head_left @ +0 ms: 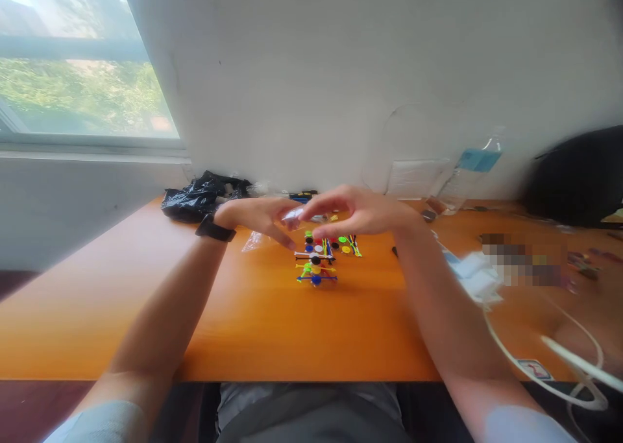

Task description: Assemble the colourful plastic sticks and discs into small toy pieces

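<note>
A small stacked structure (316, 279) of blue, yellow, green, white and black sticks with round connectors stands on the wooden table in front of me. My left hand (263, 218), with a black band at the wrist, hovers above and to its left; thumb and fingers are apart. From the other side my right hand (354, 213) reaches over, its thumb and forefinger spread and nothing visible between them. Neither hand touches the structure. Just behind it lie loose coloured discs (345, 249) and thin sticks (357, 245), partly hidden by the right hand.
A black plastic bag (192, 200) lies at the back left, near a clear bag (254, 240). Toward the back right stands a clear bottle with a blue label (479, 160). White cables (511, 368) and a black bag (584, 177) are at the right.
</note>
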`<state>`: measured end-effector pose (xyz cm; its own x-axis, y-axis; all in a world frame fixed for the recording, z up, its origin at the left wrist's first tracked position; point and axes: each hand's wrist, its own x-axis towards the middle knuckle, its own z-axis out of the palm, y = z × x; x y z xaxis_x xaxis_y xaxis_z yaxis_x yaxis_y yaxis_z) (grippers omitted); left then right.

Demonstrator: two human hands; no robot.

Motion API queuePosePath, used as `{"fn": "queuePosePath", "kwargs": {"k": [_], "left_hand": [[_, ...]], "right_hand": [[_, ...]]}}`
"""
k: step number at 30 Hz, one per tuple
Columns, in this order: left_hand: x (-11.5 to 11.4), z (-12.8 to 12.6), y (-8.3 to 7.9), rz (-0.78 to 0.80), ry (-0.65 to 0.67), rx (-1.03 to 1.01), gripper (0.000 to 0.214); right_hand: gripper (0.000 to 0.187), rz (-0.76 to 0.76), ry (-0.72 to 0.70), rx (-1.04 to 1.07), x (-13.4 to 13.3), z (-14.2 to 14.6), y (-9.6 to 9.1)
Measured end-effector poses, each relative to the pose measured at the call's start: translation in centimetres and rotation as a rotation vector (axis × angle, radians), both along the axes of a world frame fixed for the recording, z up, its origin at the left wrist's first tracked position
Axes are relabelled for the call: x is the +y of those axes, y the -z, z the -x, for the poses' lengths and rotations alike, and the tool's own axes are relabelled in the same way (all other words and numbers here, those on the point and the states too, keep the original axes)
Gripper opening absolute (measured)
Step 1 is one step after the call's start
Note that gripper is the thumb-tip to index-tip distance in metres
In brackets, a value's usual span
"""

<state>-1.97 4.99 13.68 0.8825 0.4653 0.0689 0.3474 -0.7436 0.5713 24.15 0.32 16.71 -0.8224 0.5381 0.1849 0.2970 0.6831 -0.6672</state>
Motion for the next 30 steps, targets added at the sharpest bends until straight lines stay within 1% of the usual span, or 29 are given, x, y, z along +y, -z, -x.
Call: {"fn": "queuePosePath", "kwargs": {"k": [3, 5, 6, 7, 9, 10, 11, 13, 14, 16, 19, 25, 30], "left_hand": [[1.5, 1.4, 0.8, 0.092, -0.115, 0.018, 0.062], [2.3, 2.3, 1.2, 0.15, -0.168, 0.022, 0.062], [2.6, 2.8, 1.5, 0.171, -0.184, 0.022, 0.062], [2.9, 3.2, 1.6, 0.193, -0.196, 0.025, 0.061], [3.2, 4.0, 1.9, 0.233, -0.228, 0.017, 0.061], [3.4, 4.3, 2.1, 0.248, -0.246, 0.013, 0.062], [3.4, 4.5, 2.2, 0.26, -0.263, 0.011, 0.063], [3.5, 4.8, 2.3, 0.269, -0.288, 0.013, 0.065], [3.6, 4.9, 2.4, 0.269, -0.296, 0.018, 0.066], [3.5, 4.9, 2.5, 0.266, -0.302, 0.03, 0.067], [3.4, 4.6, 2.5, 0.254, -0.292, 0.046, 0.066], [3.6, 4.2, 2.6, 0.21, -0.253, 0.074, 0.06], [4.0, 4.3, 2.9, 0.202, -0.233, 0.095, 0.064]], "right_hand": [[0.025, -0.055, 0.178, 0.248, 1.1, 0.0, 0.7], [0.022, -0.056, 0.231, 0.309, 2.2, -0.2, 1.4], [0.022, -0.029, 0.213, 0.269, 2.7, -0.3, 1.7], [0.022, 0.011, 0.166, 0.181, 3.3, -0.4, 2.2], [0.022, 0.104, 0.035, -0.088, 4.4, -0.2, 3.2], [0.024, 0.129, -0.004, -0.212, 4.9, 0.0, 3.8], [0.025, 0.126, 0.0, -0.295, 5.3, 0.4, 4.4], [0.026, 0.068, 0.056, -0.385, 5.8, 1.3, 5.6], [0.027, 0.055, 0.058, -0.432, 6.0, 1.8, 6.1], [0.029, 0.052, 0.056, -0.485, 6.1, 2.6, 6.9], [0.032, 0.065, 0.056, -0.532, 5.9, 3.3, 7.5], [0.03, 0.039, 0.089, -0.617, 5.8, 3.9, 8.0], [0.03, 0.04, 0.081, -0.645, 5.9, 4.0, 8.2]]}}
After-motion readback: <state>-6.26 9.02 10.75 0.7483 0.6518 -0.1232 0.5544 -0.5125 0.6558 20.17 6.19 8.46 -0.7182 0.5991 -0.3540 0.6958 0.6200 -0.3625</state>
